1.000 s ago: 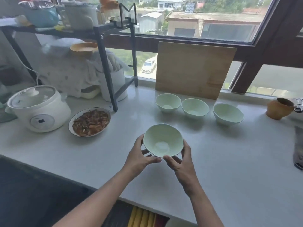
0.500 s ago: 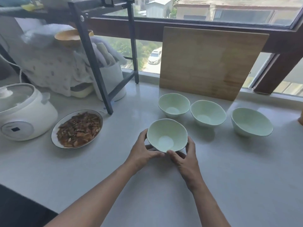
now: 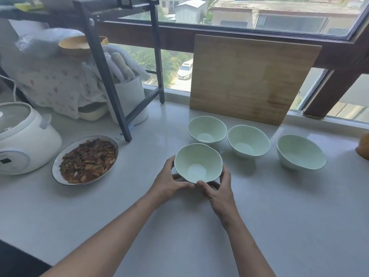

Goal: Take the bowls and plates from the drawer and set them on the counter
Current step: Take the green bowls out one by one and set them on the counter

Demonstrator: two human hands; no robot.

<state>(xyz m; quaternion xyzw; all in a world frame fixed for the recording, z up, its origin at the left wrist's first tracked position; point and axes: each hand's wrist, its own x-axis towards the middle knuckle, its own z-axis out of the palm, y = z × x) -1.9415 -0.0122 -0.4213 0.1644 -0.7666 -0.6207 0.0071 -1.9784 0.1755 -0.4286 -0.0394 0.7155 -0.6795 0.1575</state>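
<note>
Left hand [image 3: 169,182] and right hand [image 3: 221,193] cup the pale green ceramic bowl [image 3: 198,162], fingers clamped on its underside. Best lowered flat onto the grey worktop [image 3: 279,206], at 7 o'clock of the nearest set-down bowl [image 3: 207,129], clear of its rim.

No text, label or number can be read — the rice cooker's [image 3: 24,140] panel is blank-looking.

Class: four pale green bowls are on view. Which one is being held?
The nearest bowl, gripped by the left hand and right hand; nobody touches the other three behind it.
</note>
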